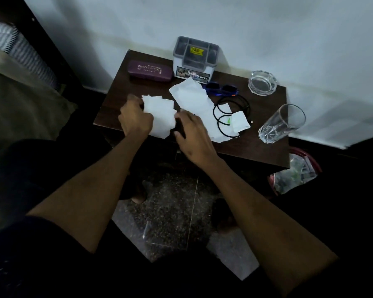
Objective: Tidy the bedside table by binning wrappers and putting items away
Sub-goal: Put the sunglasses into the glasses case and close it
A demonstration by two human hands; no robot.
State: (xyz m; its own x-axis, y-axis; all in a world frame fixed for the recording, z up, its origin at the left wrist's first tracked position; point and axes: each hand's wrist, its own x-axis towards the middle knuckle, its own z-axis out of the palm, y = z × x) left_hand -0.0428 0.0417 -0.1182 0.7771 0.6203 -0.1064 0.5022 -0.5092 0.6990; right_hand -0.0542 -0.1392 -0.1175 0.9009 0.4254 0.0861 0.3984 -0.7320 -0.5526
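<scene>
Bedside table (267,151), seen from above.
Back edge: spectacle case (150,71) left of organiser box (194,59); ashtray (262,82) right. Front: papers (194,100) centre, cable (230,117) beside them, tumbler (281,123) far right.

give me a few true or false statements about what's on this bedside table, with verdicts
1. The left hand grips a white tissue. True.
2. The drinking glass holds water. False: it looks empty.
3. The purple spectacle case lies open. False: it is closed.
4. Blue sunglasses lie in front of the grey-topped organiser box. True.
5. The glass ashtray sits by the table's front edge. False: it sits at the back, near the wall.
</scene>
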